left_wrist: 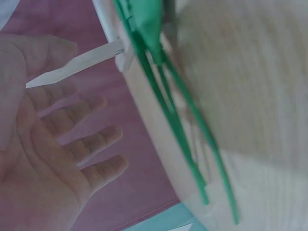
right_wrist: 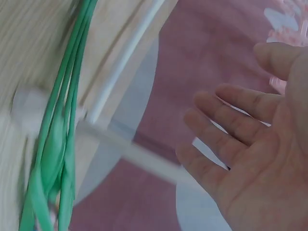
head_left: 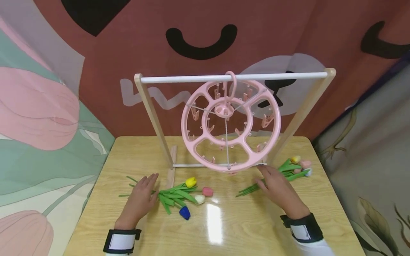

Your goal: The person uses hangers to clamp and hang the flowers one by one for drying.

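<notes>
My left hand (head_left: pixel 140 199) hovers over the stems of a bunch of artificial tulips (head_left: pixel 175 195) with yellow, pink, white and blue heads. In the left wrist view its fingers are extended and apart from the green stems (left_wrist: pixel 175 127). At the right, my right hand (head_left: pixel 282 190) is held above a second tulip bunch (head_left: pixel 289 170), whose heads point to the far right. The right wrist view has that palm with spread fingers, holding nothing, beside the stems (right_wrist: pixel 67 82). Both bunches lie flat on the table.
A pink round clip hanger (head_left: pixel 230 144) hangs by its hook from the white rod (head_left: pixel 185 79) of a wooden stand (head_left: pixel 153 117) at the table's back. Small pink clips dangle from its rings. Printed curtains surround the wooden table (head_left: pixel 243 227).
</notes>
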`<move>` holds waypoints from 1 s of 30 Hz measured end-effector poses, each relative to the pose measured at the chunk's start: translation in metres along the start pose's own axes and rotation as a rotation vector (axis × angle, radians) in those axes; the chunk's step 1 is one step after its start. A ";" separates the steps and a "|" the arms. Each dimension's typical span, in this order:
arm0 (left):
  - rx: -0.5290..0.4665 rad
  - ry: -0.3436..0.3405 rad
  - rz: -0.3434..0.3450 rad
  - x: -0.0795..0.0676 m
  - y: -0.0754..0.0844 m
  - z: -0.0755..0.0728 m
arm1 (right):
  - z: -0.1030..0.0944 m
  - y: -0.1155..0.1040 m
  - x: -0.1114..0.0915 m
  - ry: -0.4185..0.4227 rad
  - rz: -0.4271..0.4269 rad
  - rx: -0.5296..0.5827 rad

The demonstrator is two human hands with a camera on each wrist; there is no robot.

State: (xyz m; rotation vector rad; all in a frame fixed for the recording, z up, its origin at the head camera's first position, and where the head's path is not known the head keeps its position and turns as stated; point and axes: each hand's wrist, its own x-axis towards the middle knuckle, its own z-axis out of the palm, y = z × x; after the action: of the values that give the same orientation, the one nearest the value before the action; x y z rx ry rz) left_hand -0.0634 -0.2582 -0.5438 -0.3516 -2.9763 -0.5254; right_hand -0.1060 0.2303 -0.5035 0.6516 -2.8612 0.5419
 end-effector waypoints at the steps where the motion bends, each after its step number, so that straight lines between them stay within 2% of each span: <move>1: 0.004 -0.007 0.000 0.000 -0.001 0.003 | 0.003 -0.004 0.002 -0.004 -0.013 0.008; 6: 0.046 -0.035 -0.008 -0.002 -0.002 0.013 | 0.022 -0.021 0.012 -0.028 -0.078 0.038; 10: 0.084 -0.019 0.006 -0.004 -0.005 0.020 | 0.035 -0.036 0.017 -0.028 -0.134 0.033; 19: 0.221 0.080 0.132 -0.007 -0.016 0.036 | 0.052 -0.072 0.034 -0.054 -0.245 0.075; 24: 0.241 0.089 0.133 -0.006 -0.019 0.038 | 0.054 -0.093 0.044 -0.121 -0.273 0.120; 30: 0.211 0.077 0.111 -0.009 -0.018 0.037 | 0.062 -0.115 0.056 -0.185 -0.306 0.185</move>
State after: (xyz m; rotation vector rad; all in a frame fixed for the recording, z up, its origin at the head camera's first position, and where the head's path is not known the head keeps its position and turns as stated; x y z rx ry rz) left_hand -0.0610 -0.2638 -0.5859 -0.4606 -2.8805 -0.2067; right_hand -0.1090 0.0881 -0.5120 1.2041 -2.8139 0.7343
